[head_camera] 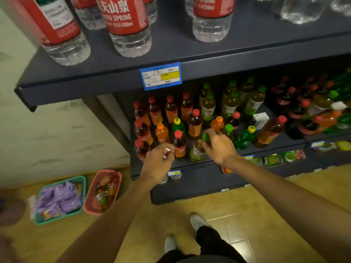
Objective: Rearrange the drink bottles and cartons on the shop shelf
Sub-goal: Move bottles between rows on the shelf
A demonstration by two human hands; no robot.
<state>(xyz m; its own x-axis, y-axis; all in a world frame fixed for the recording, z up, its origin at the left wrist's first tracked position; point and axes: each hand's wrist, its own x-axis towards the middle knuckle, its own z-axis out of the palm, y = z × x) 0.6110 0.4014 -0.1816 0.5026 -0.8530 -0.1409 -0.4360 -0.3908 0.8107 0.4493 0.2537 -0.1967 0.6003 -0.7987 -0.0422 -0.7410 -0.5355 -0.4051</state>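
Green-capped bottle [199, 149]: centre of the frame, at the front edge of the lower shelf [209, 164], leaning slightly, pale green label facing out.
Right hand [218, 145]: fingers curled round the green cap and neck of that bottle, gripping it from above.
Left hand [158, 158]: just left of the bottle, fingers curled and pinching something small and white; what it is cannot be made out.
Red-capped tea bottle [179, 145]: upright between the two hands, amber liquid, close beside the left hand.
Lower shelf stock: rows of red-capped, orange-capped and green-capped bottles mixed together behind the hands; a white carton [260, 118] stands among them right of centre.
Upper shelf [114, 80]: across the top of the frame, carrying clear water bottles [129, 25] with red labels; a blue price tag [161, 75] on its front edge.
Floor, lower left: a teal basket [60, 200] of purple packets beside a pink basket [103, 190] of snacks.
Bottom centre: the person's white shoes [198, 221] on yellow tile.
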